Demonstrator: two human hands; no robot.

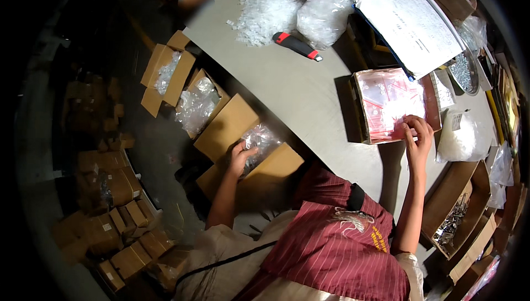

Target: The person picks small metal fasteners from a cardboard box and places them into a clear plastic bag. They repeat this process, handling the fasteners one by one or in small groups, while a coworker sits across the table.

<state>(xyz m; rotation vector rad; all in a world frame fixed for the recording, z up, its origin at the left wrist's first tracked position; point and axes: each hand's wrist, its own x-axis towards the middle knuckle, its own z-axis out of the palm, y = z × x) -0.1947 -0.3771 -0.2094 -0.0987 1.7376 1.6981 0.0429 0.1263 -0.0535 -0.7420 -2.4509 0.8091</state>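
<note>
Left hand (241, 155): fingers curled down onto clear plastic bags (264, 138) inside an open cardboard box (243, 135) beside the table (298, 94); actual grasp cannot be told. Right hand (418, 135): fingertips pinching the near edge of a stack of pink-printed bags (389, 102) in a box on the table.

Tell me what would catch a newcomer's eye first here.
Probably the box of pink-printed clear bags on the grey table, where the right hand picks at its near edge. To the left, below the table edge, the left hand reaches into an open carton of clear packets. A red-and-black utility knife lies farther back.
</note>
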